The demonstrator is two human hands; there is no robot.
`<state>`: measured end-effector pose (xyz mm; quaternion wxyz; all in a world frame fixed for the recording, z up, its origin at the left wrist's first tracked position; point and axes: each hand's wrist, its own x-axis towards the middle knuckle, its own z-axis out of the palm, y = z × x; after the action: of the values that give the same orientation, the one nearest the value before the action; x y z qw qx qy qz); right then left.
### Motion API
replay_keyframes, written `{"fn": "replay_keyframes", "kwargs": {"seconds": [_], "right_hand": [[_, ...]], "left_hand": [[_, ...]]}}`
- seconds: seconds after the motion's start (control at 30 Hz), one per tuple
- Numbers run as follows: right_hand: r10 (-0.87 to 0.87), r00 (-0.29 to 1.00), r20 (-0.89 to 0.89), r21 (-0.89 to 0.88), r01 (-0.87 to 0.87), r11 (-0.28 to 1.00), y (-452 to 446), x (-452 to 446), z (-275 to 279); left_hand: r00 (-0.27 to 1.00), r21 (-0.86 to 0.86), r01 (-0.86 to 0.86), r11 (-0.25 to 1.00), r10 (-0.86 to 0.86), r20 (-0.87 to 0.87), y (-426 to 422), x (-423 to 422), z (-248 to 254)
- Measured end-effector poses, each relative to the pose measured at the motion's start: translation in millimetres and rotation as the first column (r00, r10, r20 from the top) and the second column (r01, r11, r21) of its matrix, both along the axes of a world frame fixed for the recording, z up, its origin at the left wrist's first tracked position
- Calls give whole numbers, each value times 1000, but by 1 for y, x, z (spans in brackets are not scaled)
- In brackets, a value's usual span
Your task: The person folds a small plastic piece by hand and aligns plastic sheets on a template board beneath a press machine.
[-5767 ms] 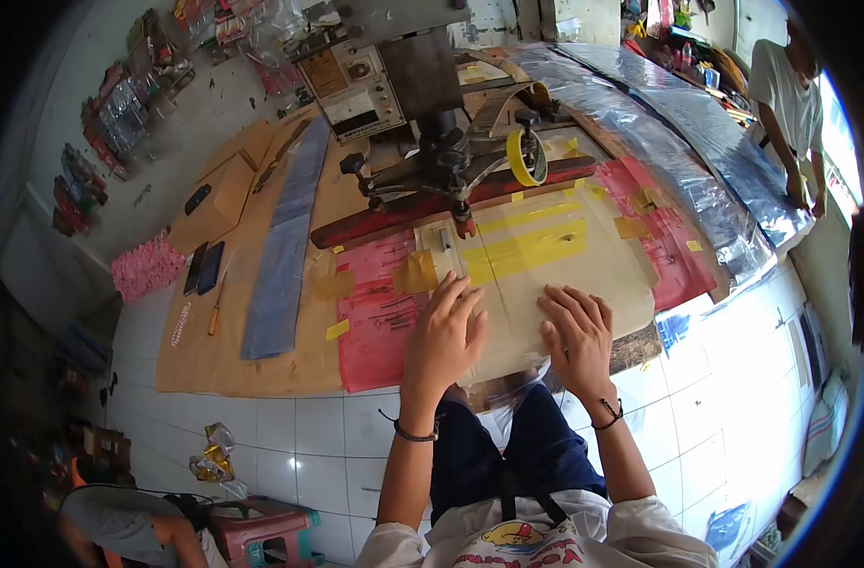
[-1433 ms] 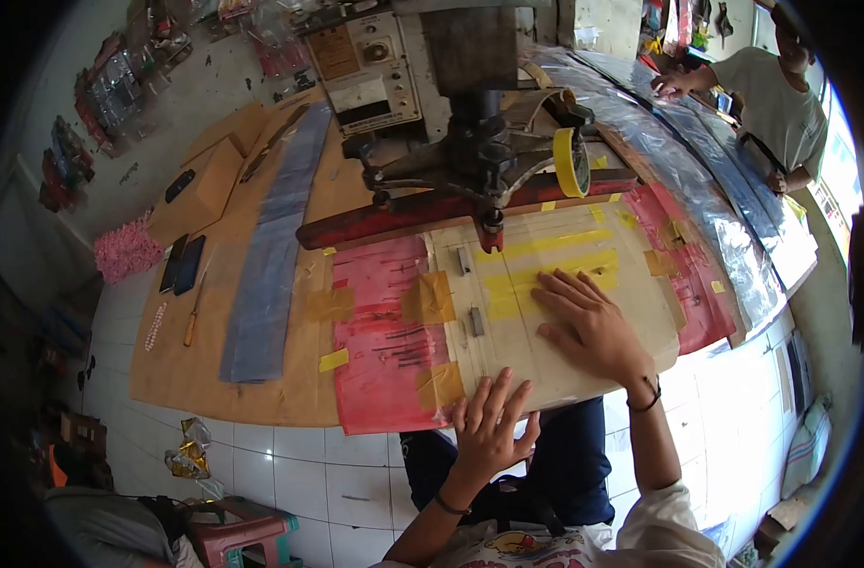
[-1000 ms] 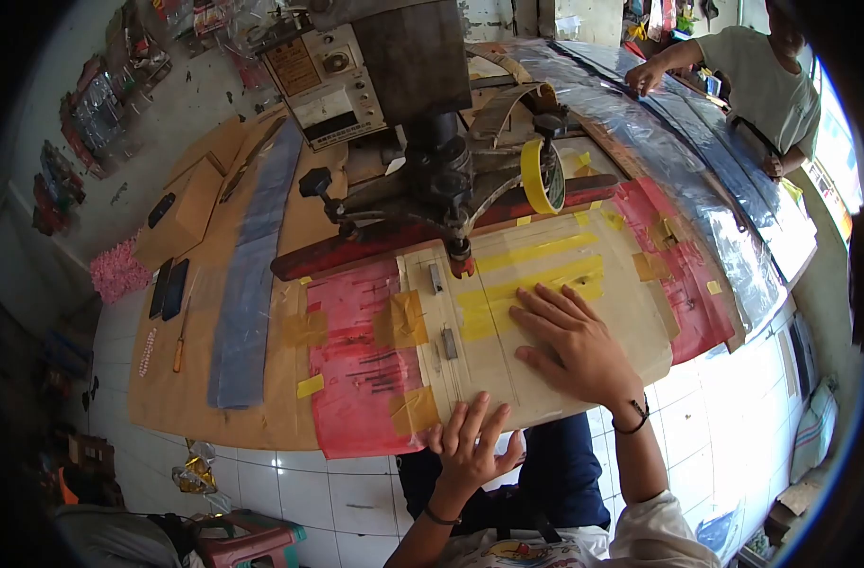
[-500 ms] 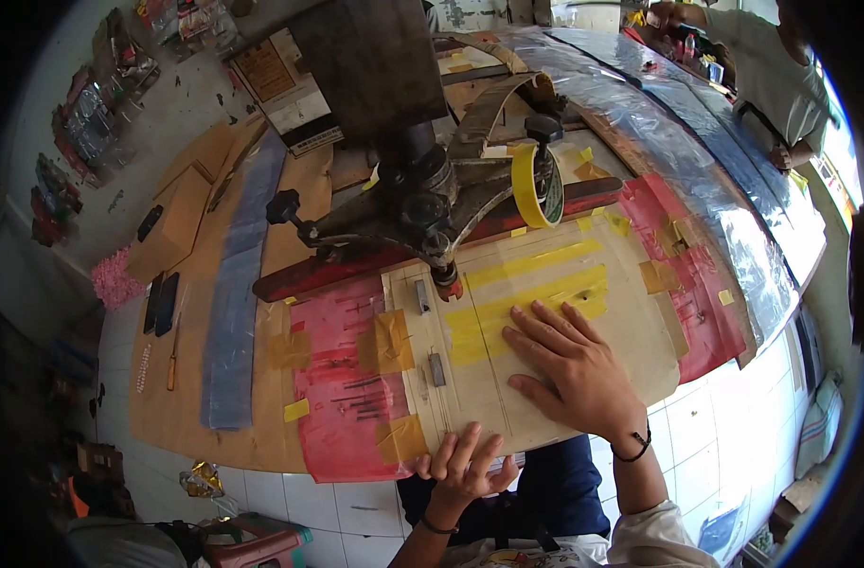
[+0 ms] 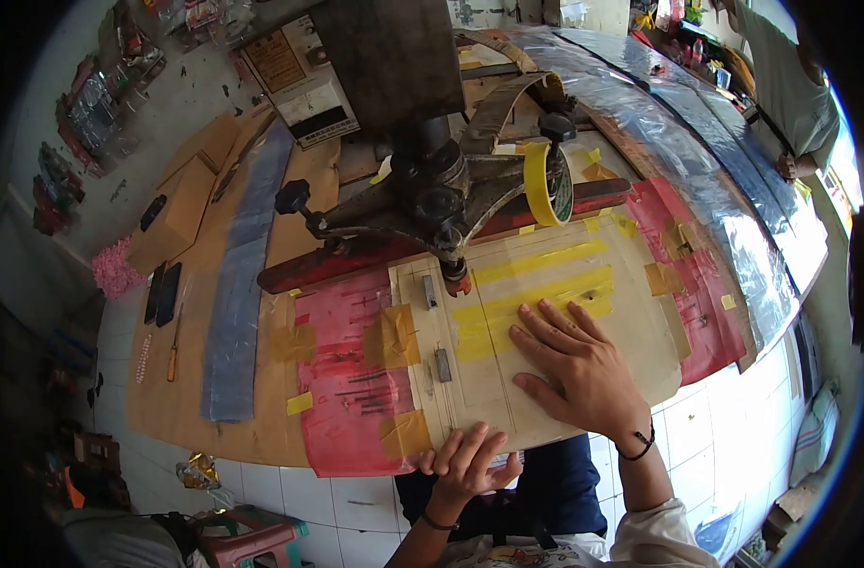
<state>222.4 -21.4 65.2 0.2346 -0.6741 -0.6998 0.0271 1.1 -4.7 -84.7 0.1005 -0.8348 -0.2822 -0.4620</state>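
Observation:
My right hand (image 5: 578, 369) lies flat with spread fingers on the beige board (image 5: 545, 417), touching its yellow tape (image 5: 484, 331). At the board's near left corner rests my left hand (image 5: 468, 466), fingers apart and bent over the edge, holding nothing that shows. Two small grey metal blocks (image 5: 443, 364) sit on the board's left part. A red taped sheet (image 5: 342, 379) lies along the board's left side, another red sheet (image 5: 702, 312) along its right. Above the far edge is the machine head (image 5: 436, 204) with its red-tipped foot (image 5: 458, 282).
A yellow tape roll (image 5: 538, 185) hangs on the machine arm. Left on the table are a blue plastic strip (image 5: 238, 284), phones (image 5: 167, 293) and a screwdriver (image 5: 173, 355). A co-worker (image 5: 792, 95) stands at the far right. A stool (image 5: 252, 540) is at lower left.
Since the earliest frame, my right hand has moved onto the yellow tape and my left hand to the near edge. Both metal blocks are now uncovered. Lately both hands stay nearly still.

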Motion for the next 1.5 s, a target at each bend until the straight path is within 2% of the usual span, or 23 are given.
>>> {"fn": "replay_keyframes", "kwargs": {"seconds": [1.5], "right_hand": [[7,1000,27,34,-8,999,-2,0,-1]], "left_hand": [[998,8,35,999,-36,48,3,2,4]]}}
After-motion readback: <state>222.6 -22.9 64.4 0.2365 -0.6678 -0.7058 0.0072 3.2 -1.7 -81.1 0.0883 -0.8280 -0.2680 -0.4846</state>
